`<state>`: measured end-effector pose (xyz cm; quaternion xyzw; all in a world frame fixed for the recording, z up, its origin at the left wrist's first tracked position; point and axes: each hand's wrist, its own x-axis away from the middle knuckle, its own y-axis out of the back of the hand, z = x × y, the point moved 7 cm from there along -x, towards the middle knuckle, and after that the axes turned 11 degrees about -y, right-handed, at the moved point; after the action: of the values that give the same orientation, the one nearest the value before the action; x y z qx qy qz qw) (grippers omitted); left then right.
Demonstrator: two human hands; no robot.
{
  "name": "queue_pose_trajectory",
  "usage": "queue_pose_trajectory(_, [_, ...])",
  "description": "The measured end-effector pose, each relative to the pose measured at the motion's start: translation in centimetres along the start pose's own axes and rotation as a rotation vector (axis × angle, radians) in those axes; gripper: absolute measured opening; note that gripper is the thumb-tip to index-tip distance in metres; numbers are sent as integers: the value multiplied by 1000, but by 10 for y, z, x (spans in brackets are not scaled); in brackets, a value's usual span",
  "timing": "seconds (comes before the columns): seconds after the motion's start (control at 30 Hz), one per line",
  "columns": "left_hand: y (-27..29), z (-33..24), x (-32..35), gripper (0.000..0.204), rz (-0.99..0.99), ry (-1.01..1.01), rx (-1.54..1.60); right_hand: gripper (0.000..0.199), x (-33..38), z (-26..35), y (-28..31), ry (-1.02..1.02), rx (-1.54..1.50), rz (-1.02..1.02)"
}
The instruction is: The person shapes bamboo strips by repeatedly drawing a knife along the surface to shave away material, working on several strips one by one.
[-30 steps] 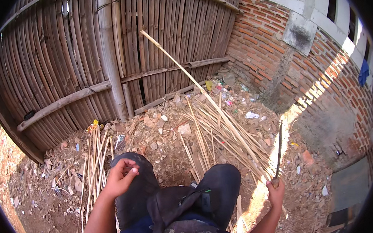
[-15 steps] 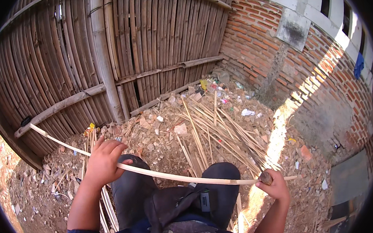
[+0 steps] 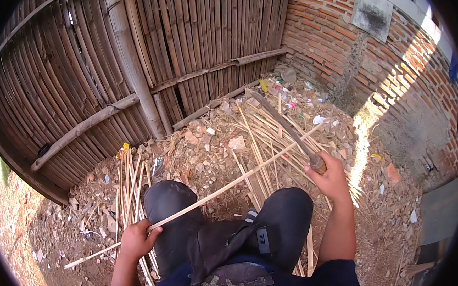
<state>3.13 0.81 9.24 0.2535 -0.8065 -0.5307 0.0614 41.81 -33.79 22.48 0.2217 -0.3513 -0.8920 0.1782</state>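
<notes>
A long pale bamboo strip (image 3: 216, 193) slants across my lap, rising from lower left to upper right. My left hand (image 3: 138, 240) is closed around it near its lower end, beside my left knee. In my right hand (image 3: 331, 178) is the wooden handle of a long-bladed machete (image 3: 286, 126), held past my right knee. Its dark blade points away and to the left, crossing the strip near the far end. Whether blade and strip touch, I cannot tell.
Loose bamboo strips (image 3: 130, 183) lie by my left leg, and a larger pile of strips (image 3: 263, 141) spreads ahead of my knees. Rubble and litter cover the ground. A bamboo fence (image 3: 78, 73) stands ahead and left, a brick wall (image 3: 316, 25) to the right.
My left hand has come down and nearer along with the strip, whose right end now points up and away. My right hand has moved farther away, and the machete blade now shows clearly.
</notes>
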Motion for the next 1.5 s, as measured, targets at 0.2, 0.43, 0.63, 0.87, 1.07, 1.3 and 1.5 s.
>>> queue_pose_trajectory(0.2, [-32, 1, 18, 37, 7, 205, 7, 38, -42, 29, -112, 59, 244, 357])
queue_pose_trajectory(0.43, [-41, 2, 12, 38, 23, 196, 4, 40, -42, 14, -236, 217, 201, 583])
queue_pose_trajectory(0.63, [-47, 8, 5, 36, 37, 148, 6, 37, -62, -17, -260, 192, 128, 581])
queue_pose_trajectory(0.87, [-55, 19, 0, 38, 129, 151, 44, 42, -53, -10, -265, 176, 238, 617])
queue_pose_trajectory(1.07, [-59, 21, -1, 39, 94, 156, 126, 44, -96, -51, -285, -59, 206, 697])
queue_pose_trajectory(1.3, [-51, 33, 7, 46, 247, 215, 221, 40, -69, -12, -276, 47, 324, 654])
queue_pose_trajectory(1.5, [-54, 32, 5, 46, 254, 214, 217, 38, -103, -64, -256, -166, 228, 554])
